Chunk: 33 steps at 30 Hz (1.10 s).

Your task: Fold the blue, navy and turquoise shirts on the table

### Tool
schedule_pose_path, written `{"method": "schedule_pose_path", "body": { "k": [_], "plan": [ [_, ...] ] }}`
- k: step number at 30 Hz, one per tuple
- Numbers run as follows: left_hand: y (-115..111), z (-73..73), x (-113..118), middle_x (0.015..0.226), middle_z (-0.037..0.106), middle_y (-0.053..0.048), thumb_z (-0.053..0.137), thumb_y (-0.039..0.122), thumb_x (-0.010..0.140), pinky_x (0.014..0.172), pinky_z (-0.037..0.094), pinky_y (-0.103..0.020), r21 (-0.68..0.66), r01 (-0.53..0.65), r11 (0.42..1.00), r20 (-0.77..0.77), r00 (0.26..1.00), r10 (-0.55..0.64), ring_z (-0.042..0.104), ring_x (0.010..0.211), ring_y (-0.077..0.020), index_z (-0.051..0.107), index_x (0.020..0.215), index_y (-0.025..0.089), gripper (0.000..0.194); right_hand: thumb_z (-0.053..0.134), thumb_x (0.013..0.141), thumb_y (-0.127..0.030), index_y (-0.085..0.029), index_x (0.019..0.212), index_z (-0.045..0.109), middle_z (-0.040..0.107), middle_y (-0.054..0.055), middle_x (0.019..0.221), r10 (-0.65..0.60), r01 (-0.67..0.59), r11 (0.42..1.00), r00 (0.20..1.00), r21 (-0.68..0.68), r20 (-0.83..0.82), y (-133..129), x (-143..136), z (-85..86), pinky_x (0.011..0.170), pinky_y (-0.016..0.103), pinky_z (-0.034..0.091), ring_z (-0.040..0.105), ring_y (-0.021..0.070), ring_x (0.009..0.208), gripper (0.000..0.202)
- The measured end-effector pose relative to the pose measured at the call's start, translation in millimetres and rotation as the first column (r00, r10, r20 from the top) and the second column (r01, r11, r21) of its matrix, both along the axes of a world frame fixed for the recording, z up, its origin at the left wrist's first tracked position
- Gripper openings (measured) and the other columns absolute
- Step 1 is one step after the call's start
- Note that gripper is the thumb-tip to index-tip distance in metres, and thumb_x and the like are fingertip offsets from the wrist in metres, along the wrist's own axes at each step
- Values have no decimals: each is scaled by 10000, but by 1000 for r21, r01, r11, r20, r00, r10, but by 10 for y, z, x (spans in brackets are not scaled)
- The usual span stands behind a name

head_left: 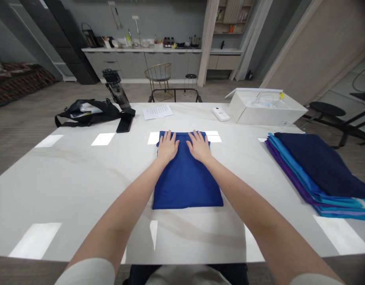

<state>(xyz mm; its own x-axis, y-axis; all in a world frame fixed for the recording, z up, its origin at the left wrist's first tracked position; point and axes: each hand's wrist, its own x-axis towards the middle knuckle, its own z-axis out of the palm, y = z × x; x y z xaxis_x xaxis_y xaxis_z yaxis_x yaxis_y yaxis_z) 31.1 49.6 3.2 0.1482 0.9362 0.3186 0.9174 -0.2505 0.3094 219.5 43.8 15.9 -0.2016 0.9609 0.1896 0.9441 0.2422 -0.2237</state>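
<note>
The left fingers lie flat and slightly spread on the far left part of a folded blue cloth, and the right fingers lie the same way on its far right part, a strip of blue showing between them. Neither hand grips the cloth, which rests on the white worktop and extends from beneath the fingers toward the person. Well to the right of the right fingers sits a stack of folded fabrics, dark navy on top. Beyond the left fingers lies a printed sheet; beyond the right ones, a white device.
</note>
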Motion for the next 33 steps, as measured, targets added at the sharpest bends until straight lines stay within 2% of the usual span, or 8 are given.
{"method": "schedule_pose_path", "body": {
  "k": [5, 11, 14, 18, 22, 25, 30, 33],
  "plan": [
    [172, -107, -41, 1669, 343, -88, 261, 548, 1046, 1275, 187, -520, -210, -33, 977, -98, 995, 13, 230, 1571, -311, 433, 1573, 221, 643, 201, 1073, -570, -301, 1619, 340, 230, 32, 1710, -22, 30, 983, 999, -182, 46, 171, -36, -97, 1237, 630, 121, 153, 315, 1573, 625],
    [56, -108, -7, 1694, 292, -44, 196, 563, 1049, 1284, 155, -515, -156, -88, 984, -194, 979, 57, 203, 1577, -320, 398, 1594, 251, 660, 221, 1040, -656, -191, 1653, 256, 175, 150, 1713, -149, 160, 974, 986, -163, 80, 175, -6, -184, 1247, 542, 140, 172, 383, 1560, 770],
    [-102, -108, -6, 1691, 295, -60, 217, 552, 1053, 1288, 139, -512, -127, -23, 992, -225, 974, -7, 224, 1573, -301, 384, 1600, 238, 652, 213, 1036, -663, -110, 1651, 224, 194, 223, 1691, -206, 215, 964, 976, -159, 75, 105, 45, -190, 1246, 544, 128, 190, 380, 1556, 827],
    [-386, -87, 38, 1691, 282, -98, 237, 589, 1043, 1278, 170, -543, -145, -24, 989, -201, 980, -6, 248, 1563, -328, 345, 1615, 193, 704, 217, 1045, -632, -111, 1641, 263, 200, 209, 1693, -206, 211, 970, 977, -123, 53, -125, 92, -151, 1226, 637, 101, 151, 402, 1561, 793],
    [-762, -53, 217, 1684, 293, -104, 247, 444, 1070, 1285, 155, -551, -56, 101, 993, -199, 974, -110, 252, 1567, -280, 319, 1618, 166, 619, 210, 1082, -447, -167, 1634, 304, 230, 101, 1702, 62, -61, 998, 996, -10, 64, -515, 41, -118, 1255, 591, 86, 155, 308, 1576, 626],
    [-1039, -54, 286, 1657, 358, -98, 220, 341, 1076, 1282, 230, -451, -89, 218, 972, -208, 950, -233, 309, 1547, -221, 347, 1602, 134, 579, 201, 1087, -401, -197, 1614, 359, 333, 62, 1667, 213, -209, 975, 976, -78, 51, -769, 71, -147, 1272, 522, 138, 256, 242, 1553, 587],
    [-1384, -36, 85, 1658, 365, -58, 274, 483, 1073, 1270, 259, -491, -106, 236, 966, -232, 939, -255, 330, 1538, -253, 387, 1591, 253, 578, 275, 1066, -560, -246, 1622, 342, 252, 67, 1696, 89, -80, 985, 995, -153, 50, -983, 323, -194, 1244, 617, 162, 195, 304, 1571, 642],
    [-1572, 1, -36, 1655, 373, -49, 283, 504, 1069, 1273, 249, -513, -115, 220, 969, -239, 940, -242, 326, 1540, -259, 396, 1585, 271, 577, 299, 1059, -562, -185, 1627, 329, 226, 125, 1698, 0, 10, 991, 997, -134, 73, -1140, 386, -177, 1230, 641, 175, 187, 354, 1566, 682]
  ]
}}
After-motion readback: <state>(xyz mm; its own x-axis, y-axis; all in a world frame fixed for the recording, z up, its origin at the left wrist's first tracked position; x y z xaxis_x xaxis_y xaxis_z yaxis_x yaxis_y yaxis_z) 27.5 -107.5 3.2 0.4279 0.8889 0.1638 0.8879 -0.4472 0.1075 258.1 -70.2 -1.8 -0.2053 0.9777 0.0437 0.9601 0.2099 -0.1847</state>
